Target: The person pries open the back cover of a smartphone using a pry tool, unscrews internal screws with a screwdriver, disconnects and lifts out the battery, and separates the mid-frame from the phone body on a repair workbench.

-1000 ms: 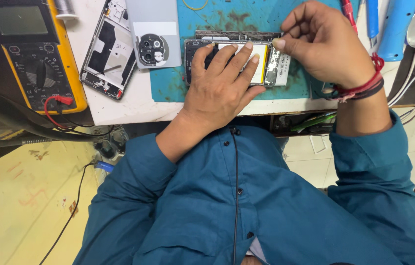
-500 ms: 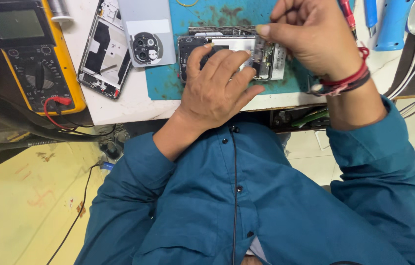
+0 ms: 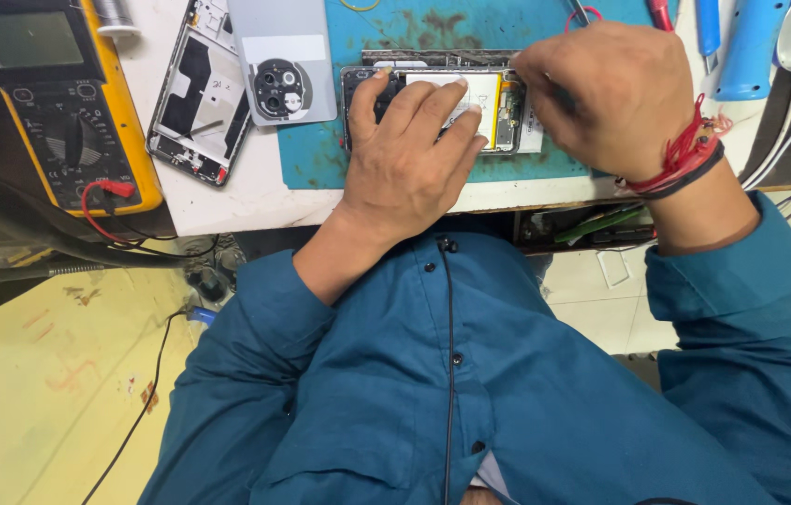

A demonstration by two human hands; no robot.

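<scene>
The left hand (image 3: 409, 154) lies flat, fingers spread, pressing down an opened black phone with a white battery (image 3: 484, 98) on the teal work mat (image 3: 320, 159). The right hand (image 3: 606, 98) is curled closed at the phone's right end; what it grips cannot be told. Far left sits a yellow multimeter (image 3: 68, 112).

teal mat (image 3: 320, 159), yellow-blk multimeter (image 3: 58, 103), red wristband (image 3: 685, 154)

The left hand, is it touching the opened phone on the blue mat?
Touching. The head view shows the left hand lying flat on the opened phone, fingers spread over its battery and frame, no gap visible.
</scene>
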